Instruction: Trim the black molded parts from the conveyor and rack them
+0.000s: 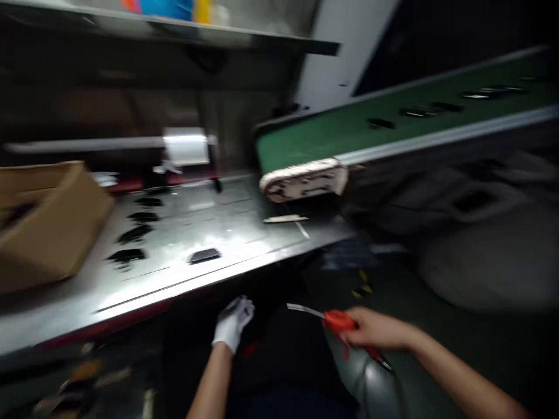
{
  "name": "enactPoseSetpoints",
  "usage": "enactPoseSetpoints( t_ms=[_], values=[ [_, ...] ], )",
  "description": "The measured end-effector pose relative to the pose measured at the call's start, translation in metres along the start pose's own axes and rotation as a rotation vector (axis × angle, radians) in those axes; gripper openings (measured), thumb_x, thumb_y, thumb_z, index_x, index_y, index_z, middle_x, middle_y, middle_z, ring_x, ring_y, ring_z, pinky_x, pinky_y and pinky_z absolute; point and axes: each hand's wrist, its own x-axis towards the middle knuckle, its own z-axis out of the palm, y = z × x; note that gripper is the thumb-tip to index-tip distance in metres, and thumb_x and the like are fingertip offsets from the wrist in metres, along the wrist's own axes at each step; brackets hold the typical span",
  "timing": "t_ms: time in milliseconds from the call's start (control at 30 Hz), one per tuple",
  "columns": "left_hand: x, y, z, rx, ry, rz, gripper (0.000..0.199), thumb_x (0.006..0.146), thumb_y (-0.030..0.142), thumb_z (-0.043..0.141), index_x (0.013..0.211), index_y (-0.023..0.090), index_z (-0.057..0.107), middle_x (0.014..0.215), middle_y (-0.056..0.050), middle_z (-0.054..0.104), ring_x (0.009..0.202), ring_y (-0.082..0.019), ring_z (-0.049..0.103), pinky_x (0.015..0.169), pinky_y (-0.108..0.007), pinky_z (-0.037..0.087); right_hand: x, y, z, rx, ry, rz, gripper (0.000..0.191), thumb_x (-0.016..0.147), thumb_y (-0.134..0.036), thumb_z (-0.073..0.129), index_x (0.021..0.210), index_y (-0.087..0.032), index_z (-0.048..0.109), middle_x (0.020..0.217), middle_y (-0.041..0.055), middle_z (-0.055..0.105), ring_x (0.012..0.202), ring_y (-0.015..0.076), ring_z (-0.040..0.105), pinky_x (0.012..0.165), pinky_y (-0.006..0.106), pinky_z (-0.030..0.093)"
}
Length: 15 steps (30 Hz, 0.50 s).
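Observation:
My right hand [367, 327], bare, is wrapped round a red air blow gun [338, 321]. Its thin pale nozzle points left, and a hose fitting shows at the lower end of its handle. My left hand [233, 320] wears a white glove and hangs just below the table's front edge. Its fingers are curled, with a dark patch at them; blur hides what they hold, if anything. On the metal table [244, 247] lies one flat black part [204, 256], with a row of several similar black parts [133, 234] to its left.
A cardboard box [56, 233] stands on the table's left end. A green conveyor belt [314, 137] carrying black parts [419, 112] slopes up to the right. Behind the table is a white roll [186, 146] on a bar; a shelf [174, 29] runs above.

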Motion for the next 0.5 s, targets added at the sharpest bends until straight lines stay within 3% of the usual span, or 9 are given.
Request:
enactPoseSetpoints(
  t_ms=[33, 100, 200, 267, 333, 400, 500],
  values=[
    [-0.007, 0.003, 0.000, -0.011, -0.037, 0.013, 0.038, 0.088, 0.017, 0.068, 0.124, 0.012, 0.057, 0.114, -0.011, 0.072, 0.103, -0.015, 0.073, 0.094, -0.029, 0.062, -0.006, 0.001, -0.013, 0.050, 0.071, 0.023, 0.032, 0.077, -0.045, 0.071, 0.084, -0.014, 0.077, 0.080, 0.0091, 0.071, 0.075, 0.0251, 0.069, 0.071, 0.032, 0.056],
    [-0.027, 0.010, 0.002, -0.018, -0.124, 0.020, 0.045, 0.084, 0.023, 0.075, 0.126, 0.014, 0.060, 0.128, -0.014, 0.068, 0.116, -0.023, 0.070, 0.099, -0.034, 0.063, -0.012, 0.013, -0.038, 0.124, 0.236, 0.040, 0.042, 0.077, -0.046, 0.074, 0.102, -0.013, 0.079, 0.097, 0.0101, 0.074, 0.093, 0.0266, 0.071, 0.088, 0.033, 0.056],
    [-0.075, 0.020, 0.010, -0.074, -0.202, 0.099, 0.048, 0.082, 0.036, 0.078, 0.125, 0.021, 0.064, 0.140, -0.013, 0.062, 0.127, -0.030, 0.065, 0.104, -0.041, 0.062, -0.004, 0.035, -0.054, 0.161, 0.617, 0.022, 0.057, 0.084, -0.055, 0.068, 0.121, -0.011, 0.073, 0.105, 0.0123, 0.074, 0.117, 0.0285, 0.065, 0.108, 0.037, 0.047],
    [-0.110, 0.026, 0.020, -0.191, -0.233, 0.188, 0.042, 0.080, 0.039, 0.080, 0.118, 0.026, 0.069, 0.136, -0.009, 0.064, 0.119, -0.028, 0.069, 0.101, -0.042, 0.063, 0.019, 0.042, -0.050, 0.171, 0.891, -0.007, 0.067, 0.087, -0.060, 0.063, 0.132, -0.010, 0.066, 0.118, 0.0142, 0.072, 0.126, 0.0276, 0.060, 0.113, 0.038, 0.043],
    [-0.135, 0.035, 0.033, -0.322, -0.262, 0.254, 0.040, 0.076, 0.041, 0.083, 0.113, 0.032, 0.071, 0.124, -0.003, 0.069, 0.101, -0.020, 0.073, 0.091, -0.037, 0.066, 0.052, 0.043, -0.042, 0.193, 1.084, -0.027, 0.072, 0.087, -0.064, 0.061, 0.136, -0.011, 0.062, 0.132, 0.0149, 0.065, 0.128, 0.0267, 0.058, 0.115, 0.037, 0.040],
    [-0.147, 0.045, 0.042, -0.421, -0.330, 0.296, 0.038, 0.075, 0.042, 0.084, 0.110, 0.036, 0.071, 0.114, 0.002, 0.070, 0.091, -0.014, 0.072, 0.084, -0.031, 0.066, 0.089, 0.042, -0.033, 0.228, 1.162, -0.007, 0.068, 0.084, -0.065, 0.062, 0.126, -0.011, 0.067, 0.127, 0.0156, 0.066, 0.120, 0.0281, 0.062, 0.112, 0.040, 0.042],
    [-0.153, 0.061, 0.046, -0.497, -0.391, 0.364, 0.032, 0.079, 0.042, 0.081, 0.109, 0.038, 0.070, 0.112, 0.007, 0.070, 0.089, -0.010, 0.070, 0.080, -0.026, 0.065, 0.134, 0.041, -0.020, 0.282, 1.164, 0.089, 0.067, 0.073, -0.061, 0.072, 0.117, -0.011, 0.067, 0.104, 0.0162, 0.069, 0.102, 0.0335, 0.064, 0.100, 0.050, 0.047]
  ],
)
